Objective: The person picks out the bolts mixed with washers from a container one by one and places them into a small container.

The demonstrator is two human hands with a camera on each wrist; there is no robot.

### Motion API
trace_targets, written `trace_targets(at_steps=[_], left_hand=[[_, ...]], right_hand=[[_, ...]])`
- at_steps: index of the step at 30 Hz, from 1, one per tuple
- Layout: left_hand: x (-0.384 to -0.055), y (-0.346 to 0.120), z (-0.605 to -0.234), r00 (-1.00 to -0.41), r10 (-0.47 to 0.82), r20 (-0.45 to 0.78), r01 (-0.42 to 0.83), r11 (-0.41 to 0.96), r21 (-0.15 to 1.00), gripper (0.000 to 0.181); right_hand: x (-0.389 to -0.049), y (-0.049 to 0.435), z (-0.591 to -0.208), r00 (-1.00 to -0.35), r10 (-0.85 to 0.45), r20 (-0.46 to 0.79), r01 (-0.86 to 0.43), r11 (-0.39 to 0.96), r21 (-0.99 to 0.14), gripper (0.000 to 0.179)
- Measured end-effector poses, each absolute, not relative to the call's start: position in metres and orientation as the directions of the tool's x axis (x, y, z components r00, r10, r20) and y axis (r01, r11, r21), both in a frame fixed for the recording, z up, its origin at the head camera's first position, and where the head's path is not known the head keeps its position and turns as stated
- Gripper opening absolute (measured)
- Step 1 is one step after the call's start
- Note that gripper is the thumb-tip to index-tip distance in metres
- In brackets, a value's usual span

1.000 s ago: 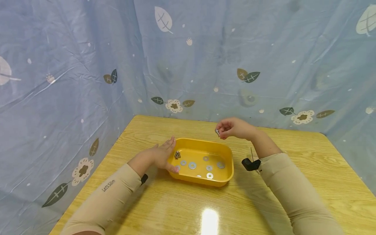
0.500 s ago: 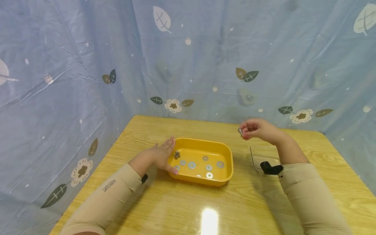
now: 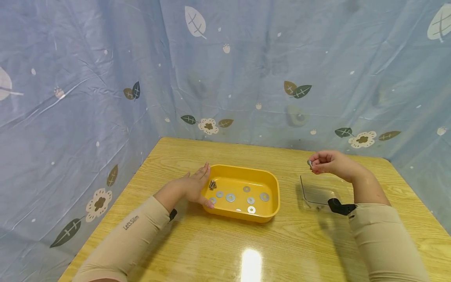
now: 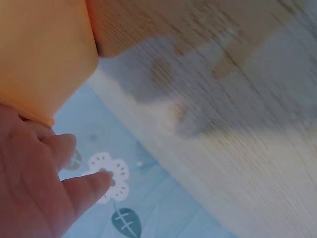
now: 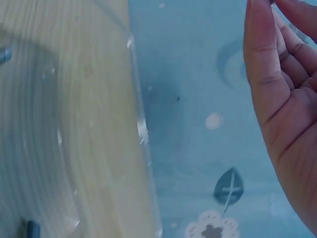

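Note:
My left hand (image 3: 193, 188) rests on the left end of a yellow tray (image 3: 246, 171), its fingers extended along the rim and the thumb over the front corner. In the left wrist view, fingers of this hand (image 4: 39, 173) spread beside the tray wall (image 4: 47, 49). Inside the tray lie several flat washers (image 3: 230, 197) and a small cluster of bolts (image 3: 212, 185) near the left wall. Between thumb and fingertips, my right hand (image 3: 332, 163) pinches a bolt (image 3: 310, 164), held above the back left part of a clear plastic box (image 3: 302, 188). Most of that bolt is out of the right wrist view.
Small metal pieces show in the clear box, one a dark bolt-like piece (image 5: 33, 229) in the right wrist view. Both containers stand on a wood-grain table (image 3: 211, 250). A blue patterned curtain (image 3: 246, 78) hangs behind and to the left.
My right hand has carried the bolt rightward from behind the yellow tray to over the clear box, dipping slightly at the end. The left hand has stayed on the tray.

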State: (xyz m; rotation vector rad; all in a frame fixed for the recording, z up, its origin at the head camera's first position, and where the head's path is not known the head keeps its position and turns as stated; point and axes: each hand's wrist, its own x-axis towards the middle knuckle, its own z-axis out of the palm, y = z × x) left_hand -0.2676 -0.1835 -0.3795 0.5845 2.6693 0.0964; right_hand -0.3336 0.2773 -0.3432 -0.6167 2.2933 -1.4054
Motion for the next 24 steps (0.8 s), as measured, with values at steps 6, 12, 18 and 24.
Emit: trace_targets(at_steps=[6, 12, 18, 24], left_hand=[[-0.266, -0.184, -0.381, -0.838, 0.413, -0.357, 0.379, 0.911, 0.162, 0.128], [-0.267, -0.185, -0.382, -0.841, 0.411, -0.351, 0.381, 0.911, 0.156, 0.130], [-0.265, -0.185, -0.380, -0.840, 0.423, -0.339, 0.392, 0.906, 0.160, 0.130], [-0.265, -0.185, -0.381, -0.841, 0.430, -0.329, 0.398, 0.903, 0.162, 0.129]], right_hand=[[-0.339, 0.293, -0.360, -0.790, -0.581, -0.195, -0.076, 0.410, -0.909, 0.034], [-0.343, 0.302, -0.375, -0.772, -0.588, -0.242, -0.026, 0.409, -0.912, 0.026], [-0.345, 0.306, -0.384, -0.772, -0.571, -0.279, -0.007, 0.446, -0.895, 0.033], [-0.341, 0.306, -0.388, -0.759, -0.569, -0.316, 0.010, 0.475, -0.880, 0.037]])
